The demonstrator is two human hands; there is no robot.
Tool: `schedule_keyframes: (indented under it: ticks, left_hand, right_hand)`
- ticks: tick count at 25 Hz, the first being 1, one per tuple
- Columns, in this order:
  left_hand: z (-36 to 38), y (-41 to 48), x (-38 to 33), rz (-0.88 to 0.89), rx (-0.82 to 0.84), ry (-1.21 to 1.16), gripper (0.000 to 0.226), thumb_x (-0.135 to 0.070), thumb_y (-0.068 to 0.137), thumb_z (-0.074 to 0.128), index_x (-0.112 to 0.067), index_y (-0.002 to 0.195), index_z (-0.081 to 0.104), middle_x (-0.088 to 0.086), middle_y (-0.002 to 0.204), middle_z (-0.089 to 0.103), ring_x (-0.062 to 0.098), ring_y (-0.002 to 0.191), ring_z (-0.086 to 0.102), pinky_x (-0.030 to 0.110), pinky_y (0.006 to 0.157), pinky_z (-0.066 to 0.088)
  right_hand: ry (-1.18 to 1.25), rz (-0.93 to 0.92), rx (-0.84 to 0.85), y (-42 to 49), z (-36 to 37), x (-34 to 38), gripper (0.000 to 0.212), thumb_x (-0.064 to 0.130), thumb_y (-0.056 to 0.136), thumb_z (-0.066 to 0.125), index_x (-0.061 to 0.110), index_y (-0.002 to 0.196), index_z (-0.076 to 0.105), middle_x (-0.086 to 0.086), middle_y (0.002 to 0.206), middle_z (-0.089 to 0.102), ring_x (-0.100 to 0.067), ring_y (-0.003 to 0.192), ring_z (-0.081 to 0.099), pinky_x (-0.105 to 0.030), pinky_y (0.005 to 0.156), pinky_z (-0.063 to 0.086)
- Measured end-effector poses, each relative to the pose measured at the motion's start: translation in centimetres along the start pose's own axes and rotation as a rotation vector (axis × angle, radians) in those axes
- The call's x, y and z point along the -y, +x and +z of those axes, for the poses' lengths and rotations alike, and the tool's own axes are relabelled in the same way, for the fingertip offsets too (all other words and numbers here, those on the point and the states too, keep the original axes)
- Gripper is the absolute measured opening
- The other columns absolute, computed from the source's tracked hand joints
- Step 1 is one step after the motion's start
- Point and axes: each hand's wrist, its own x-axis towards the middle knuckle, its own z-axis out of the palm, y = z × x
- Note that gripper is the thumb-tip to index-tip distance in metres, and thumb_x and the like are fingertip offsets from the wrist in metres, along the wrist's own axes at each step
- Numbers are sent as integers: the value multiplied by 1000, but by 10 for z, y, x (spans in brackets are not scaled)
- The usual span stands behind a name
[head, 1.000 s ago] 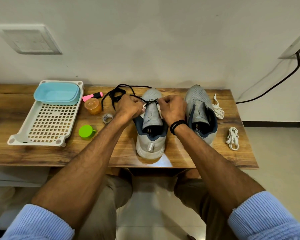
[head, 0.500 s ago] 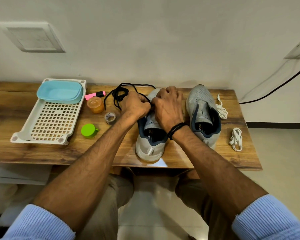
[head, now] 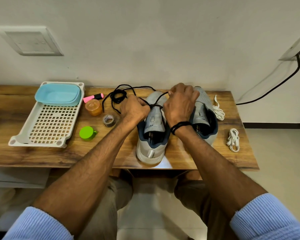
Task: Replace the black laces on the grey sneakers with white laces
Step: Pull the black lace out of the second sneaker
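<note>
My left hand [head: 135, 110] and right hand [head: 179, 104] both pinch the black lace [head: 158, 99]; next I should pull it out of this grey sneaker [head: 151, 137].

Left sneaker [head: 151, 135] and right sneaker [head: 203, 108]: grey, navy-collared, upright, side by side.
A black lace [head: 119, 97] crosses the left sneaker's tongue and coils to its left; a loose white lace [head: 218, 111] and a bundled white lace [head: 233, 139] lie well to its right.

Left of the laced sneaker [head: 151, 148], a tape roll [head: 109, 120], green cap [head: 87, 133] and orange jar [head: 93, 107] block the way. Nearer its heel, bare table [head: 47, 156] leaves passing room. The second sneaker [head: 203, 115] crowds its right.
</note>
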Motion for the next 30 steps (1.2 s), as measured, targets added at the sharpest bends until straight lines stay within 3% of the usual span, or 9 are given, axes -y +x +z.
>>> schedule_keyframes:
  ticks: [2,5,8,12,17,20,25,27,30]
  left_hand:
    - [0,2,1,-11,-8,-11,25,-15,76,67,-21,95,81,0,91,77,18,89,70,25,71,55]
    - [1,5,5,-20,3,-36,21,-19,75,70,-21,93,81,-1,88,77,16,86,70,23,68,53]
    - [2,5,4,-13,-8,-19,22,-18,75,71,-21,95,81,-3,90,77,14,87,70,20,66,50]
    - [3,3,3,-37,-30,13,15,-17,78,68,-17,87,80,2,84,75,19,85,70,23,62,48]
    - [-7,4,9,-35,-41,42,16,-12,79,62,-13,78,78,6,79,74,24,80,69,28,64,50]
    - [-9,2,11,-19,2,39,20,-10,77,62,-16,81,80,5,86,77,23,87,71,32,75,58]
    - [-9,4,11,-18,4,19,21,-18,77,67,-21,94,80,1,94,77,21,91,70,29,74,56]
    - [-8,3,11,-1,-1,17,27,-20,79,68,-23,104,79,0,102,76,21,95,69,30,77,57]
    - [-6,2,11,-10,3,40,18,-19,79,67,-17,92,80,4,88,76,24,87,70,31,72,56]
  right_hand:
    - [-64,-262,42,-8,1,11,48,12,78,66,16,125,54,-12,124,52,-30,116,43,-36,92,38]
    - [-237,-481,168,-16,5,16,30,20,83,64,18,112,67,-10,126,54,-31,120,43,-45,93,36]
    - [-360,-465,232,-17,9,11,22,23,85,58,18,102,71,-12,122,59,-34,120,44,-50,94,32]
    - [-397,-398,94,-17,14,10,16,20,81,63,9,89,71,-12,104,60,-33,106,49,-50,92,37]
    - [-46,-55,-115,6,-7,-5,21,1,80,56,3,101,58,-16,105,55,-31,92,52,-38,80,46]
    - [-17,-232,-48,9,-10,0,35,1,78,55,5,112,59,-15,109,61,-33,103,53,-37,89,41]
    - [-232,-529,335,-11,8,17,25,25,87,62,17,110,67,-6,117,66,-34,130,41,-51,104,30]
    - [-312,-510,327,-16,11,16,17,25,86,63,20,101,70,-4,112,68,-35,124,44,-51,102,28]
    - [-305,-501,155,-17,13,17,9,19,76,69,14,84,71,-5,94,70,-34,107,51,-48,92,35]
